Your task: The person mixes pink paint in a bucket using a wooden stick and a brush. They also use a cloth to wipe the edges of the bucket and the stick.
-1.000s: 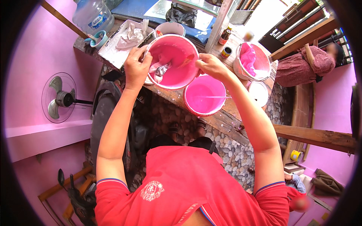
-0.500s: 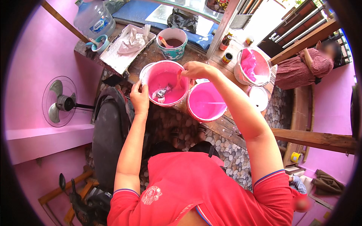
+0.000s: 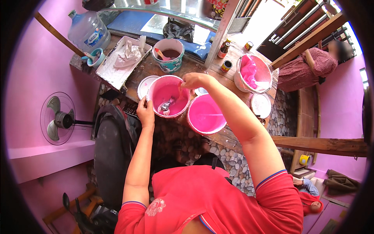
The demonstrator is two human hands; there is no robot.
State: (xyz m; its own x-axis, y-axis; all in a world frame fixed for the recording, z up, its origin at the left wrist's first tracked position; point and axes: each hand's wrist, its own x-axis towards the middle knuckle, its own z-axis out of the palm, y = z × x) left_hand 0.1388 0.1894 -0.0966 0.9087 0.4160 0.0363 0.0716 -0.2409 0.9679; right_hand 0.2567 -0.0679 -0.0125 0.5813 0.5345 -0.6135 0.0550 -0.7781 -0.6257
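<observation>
Pink bucket [image 3: 163, 86], mouth upward, axis roughly upright, left hand [image 3: 146, 113] gripping rim

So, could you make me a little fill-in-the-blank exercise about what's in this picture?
1. The left hand touches a bucket whose inside is mostly ____ in colour.
2. The fan is on the person's ____ side.
3. The plastic bag beyond the patterned bucket is ____ in colour.
4. The person's shirt is mainly ____ in colour.

Missing words: pink; left; black; red.
</observation>
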